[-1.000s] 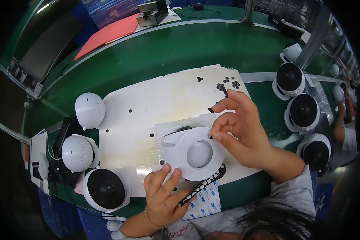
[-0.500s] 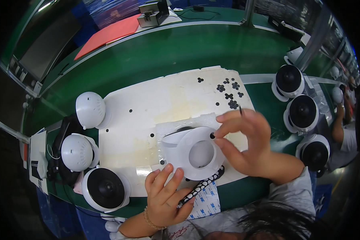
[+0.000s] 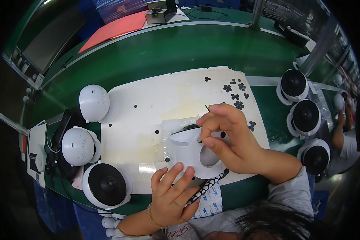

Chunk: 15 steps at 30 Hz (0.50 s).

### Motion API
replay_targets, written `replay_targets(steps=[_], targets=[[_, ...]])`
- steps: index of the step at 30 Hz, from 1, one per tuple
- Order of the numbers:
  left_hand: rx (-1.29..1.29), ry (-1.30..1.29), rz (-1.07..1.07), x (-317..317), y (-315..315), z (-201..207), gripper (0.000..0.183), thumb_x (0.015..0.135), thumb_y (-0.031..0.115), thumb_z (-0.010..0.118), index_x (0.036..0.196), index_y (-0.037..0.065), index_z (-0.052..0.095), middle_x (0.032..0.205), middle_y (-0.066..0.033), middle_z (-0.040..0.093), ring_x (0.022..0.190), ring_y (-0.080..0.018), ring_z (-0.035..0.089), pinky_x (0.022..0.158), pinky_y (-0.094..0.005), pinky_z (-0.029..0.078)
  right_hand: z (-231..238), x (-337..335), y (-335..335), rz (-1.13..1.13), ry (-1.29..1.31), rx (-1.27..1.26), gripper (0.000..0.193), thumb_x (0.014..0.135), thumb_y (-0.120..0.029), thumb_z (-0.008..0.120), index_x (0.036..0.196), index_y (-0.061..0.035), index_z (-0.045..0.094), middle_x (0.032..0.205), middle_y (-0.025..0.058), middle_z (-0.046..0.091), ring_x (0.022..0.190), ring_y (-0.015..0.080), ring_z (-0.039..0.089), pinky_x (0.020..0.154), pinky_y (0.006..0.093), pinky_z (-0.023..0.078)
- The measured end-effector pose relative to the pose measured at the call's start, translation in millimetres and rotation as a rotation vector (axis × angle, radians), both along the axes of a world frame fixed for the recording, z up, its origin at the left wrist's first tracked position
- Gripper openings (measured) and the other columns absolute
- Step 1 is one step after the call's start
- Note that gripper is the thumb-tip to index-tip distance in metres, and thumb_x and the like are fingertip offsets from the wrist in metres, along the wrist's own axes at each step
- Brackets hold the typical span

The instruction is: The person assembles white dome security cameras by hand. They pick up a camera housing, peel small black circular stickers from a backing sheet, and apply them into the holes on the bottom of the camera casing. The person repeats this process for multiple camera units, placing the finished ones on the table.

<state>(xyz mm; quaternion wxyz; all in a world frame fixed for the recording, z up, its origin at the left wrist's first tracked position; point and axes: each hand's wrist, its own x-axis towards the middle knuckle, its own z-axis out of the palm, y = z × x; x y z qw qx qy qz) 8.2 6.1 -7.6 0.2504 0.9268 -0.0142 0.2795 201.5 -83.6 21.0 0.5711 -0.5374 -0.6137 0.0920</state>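
Note:
A white security camera (image 3: 184,154) lies on its side on a foam-wrapped pad (image 3: 170,128), its ring-shaped base facing up. One black round pad (image 3: 223,134) sits on the base's rim. My right hand (image 3: 236,140) is closed in a pinch at the rim's far left side, with a small dark pad (image 3: 200,140) at the fingertips. A thin black pointed tool (image 3: 207,108) sticks up past its fingers; the rest is hidden. Beside the base, my left hand (image 3: 174,196) holds a black strip with white round holes (image 3: 209,186) between thumb and forefinger, its other fingers near the camera.
Three white cameras (image 3: 94,103) stand at the left and several more (image 3: 307,116) at the right. A cream board (image 3: 136,92) carries scattered black dots and dot clusters (image 3: 239,105). Printed backing paper (image 3: 212,202) lies at the front edge. Another person (image 3: 350,128) is at far right.
My right hand has moved left along the base's rim, leaving a black pad visible on the rim. The left hand keeps its hold on the strip. The whole view has shifted slightly.

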Motion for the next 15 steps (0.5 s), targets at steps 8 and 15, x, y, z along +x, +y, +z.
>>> replay_targets(steps=[8,15], targets=[[0.001,0.003,0.013,0.3,-0.3,0.0,0.017,0.069,0.019,0.06,0.081,0.007,0.061,0.123,-0.0145,0.051,0.117,-0.0309,0.043,0.09,-0.0451,0.029,1.3,3.1,-0.3,0.038,-0.029,-0.029,0.06,0.082,0.004,0.051,0.129,-0.005,0.014,0.083,0.0087,0.053,0.09,0.0213,0.053,0.088,0.0355,0.038],[0.004,-0.007,0.007,1.1,-0.7,-0.4,0.017,0.069,0.019,0.059,0.081,0.007,0.06,0.123,-0.0146,0.051,0.117,-0.0311,0.043,0.089,-0.0453,0.029,-1.4,4.6,-1.5,0.065,-0.062,-0.009,0.058,0.082,0.005,0.05,0.127,-0.0046,0.014,0.083,0.0088,0.053,0.088,0.0199,0.053,0.09,0.0368,0.038]])
